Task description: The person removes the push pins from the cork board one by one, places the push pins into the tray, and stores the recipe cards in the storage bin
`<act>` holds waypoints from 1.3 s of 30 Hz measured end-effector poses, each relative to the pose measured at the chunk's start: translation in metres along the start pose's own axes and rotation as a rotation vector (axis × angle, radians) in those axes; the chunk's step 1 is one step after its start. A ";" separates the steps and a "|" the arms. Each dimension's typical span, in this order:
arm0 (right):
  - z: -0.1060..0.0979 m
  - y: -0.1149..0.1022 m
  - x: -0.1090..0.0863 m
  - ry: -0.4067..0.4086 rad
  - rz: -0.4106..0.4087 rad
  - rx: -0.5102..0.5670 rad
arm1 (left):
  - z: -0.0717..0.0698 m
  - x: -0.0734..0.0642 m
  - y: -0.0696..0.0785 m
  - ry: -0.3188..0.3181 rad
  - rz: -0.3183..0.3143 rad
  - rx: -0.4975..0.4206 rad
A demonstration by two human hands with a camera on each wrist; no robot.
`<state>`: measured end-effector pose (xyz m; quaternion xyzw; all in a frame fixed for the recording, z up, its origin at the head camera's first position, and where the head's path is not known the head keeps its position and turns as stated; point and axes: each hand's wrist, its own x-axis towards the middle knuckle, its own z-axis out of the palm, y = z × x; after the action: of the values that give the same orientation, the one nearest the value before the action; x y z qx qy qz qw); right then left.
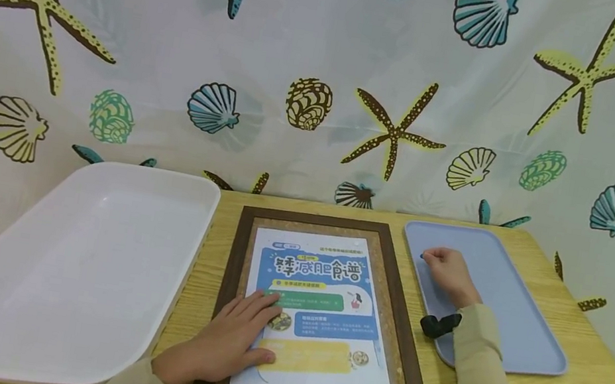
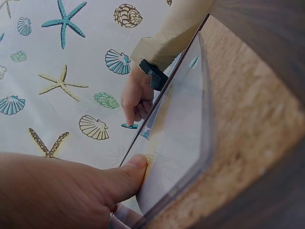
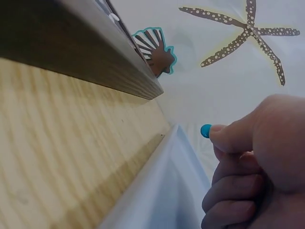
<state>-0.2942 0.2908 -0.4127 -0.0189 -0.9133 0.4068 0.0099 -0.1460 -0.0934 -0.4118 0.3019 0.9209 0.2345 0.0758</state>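
- Small, glossy teal-blue piece with a rounded end [image 3: 205, 130]: pinched between the thumb and forefinger of the right hand [image 1: 447, 273], its far part hidden in the grip; it stands clear of the board, over the ten o'clock part of the tray.
- Glossy white printed sheet with clear edges and blue, green and yellow panels [image 1: 330, 330]: lies on the cork, heading toward twelve o'clock, a bright reflection near six; the left hand [image 1: 231, 340] rests across its nine o'clock side, fingers spread.
- Rectangular cork board in a dark brown frame [image 1: 406, 342]: lies lengthwise from twelve to six, cork showing around the sheet.
- Shallow pale-blue rounded tray [image 1: 523, 334]: lies apart from the board, toward its two o'clock.
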 end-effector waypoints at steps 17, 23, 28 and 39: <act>0.000 0.009 0.004 0.018 0.086 0.016 | 0.000 -0.002 -0.001 0.007 0.003 0.000; 0.000 0.011 0.004 0.010 0.106 0.011 | 0.001 -0.001 -0.001 0.001 -0.001 -0.002; 0.000 0.011 0.003 0.004 0.106 0.013 | 0.002 0.000 -0.002 -0.001 -0.008 -0.006; 0.001 0.009 0.002 -0.015 0.117 -0.004 | 0.002 0.000 -0.002 0.002 -0.002 -0.007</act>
<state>-0.2956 0.2958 -0.4199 -0.0692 -0.9114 0.4051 -0.0205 -0.1463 -0.0945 -0.4148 0.3007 0.9204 0.2379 0.0763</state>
